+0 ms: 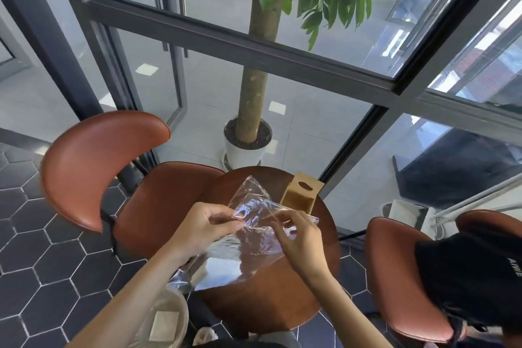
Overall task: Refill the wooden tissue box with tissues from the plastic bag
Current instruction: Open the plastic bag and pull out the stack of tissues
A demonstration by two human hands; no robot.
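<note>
Low in the frame, a pale bag (pixel 166 316) with a beige square patch, no readable print. Just above, at lower centre, left hand (pixel 207 227) and right hand (pixel 300 240), each with thumb and fingertips pinched closed on the crumpled top edge of the clear plastic bag (pixel 243 248), held over the round brown table (pixel 271 302); contents of the bag impossible to make out through the glare. Just beyond the hands, at the table's far edge, the wooden tissue box (pixel 300 192), upright, oval slot in its top face, unmarked. At right, a black garment (pixel 469 277) draped on a brown chair (pixel 395 277), white letters partly legible as "AIWE". At left, another brown chair (pixel 96 167). Farther off, upper centre, a potted tree (pixel 254 87) in a white pot before dark-framed glazing.
</note>
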